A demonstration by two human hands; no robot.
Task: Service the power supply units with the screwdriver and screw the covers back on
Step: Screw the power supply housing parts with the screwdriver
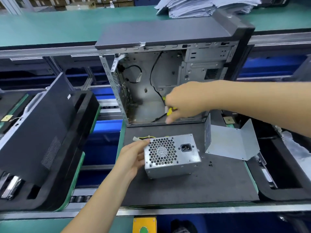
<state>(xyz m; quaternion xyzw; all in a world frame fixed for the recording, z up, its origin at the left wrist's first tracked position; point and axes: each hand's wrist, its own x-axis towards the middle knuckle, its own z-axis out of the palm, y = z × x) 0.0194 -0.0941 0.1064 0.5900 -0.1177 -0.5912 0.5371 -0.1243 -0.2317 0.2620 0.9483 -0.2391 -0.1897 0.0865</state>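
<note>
Our left hand grips the boxy silver perforated power supply, our right hand clutches the yellow-handled screwdriver, and the bent grey metal cover lies unattached beside it, so refastening remains.

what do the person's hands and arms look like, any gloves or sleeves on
Both are bare. The left hand and right hand wear no gloves, and no rings, watch or wrist strap show. Both forearms are uncovered as far as the frame edge, with no sleeve in view.
</note>
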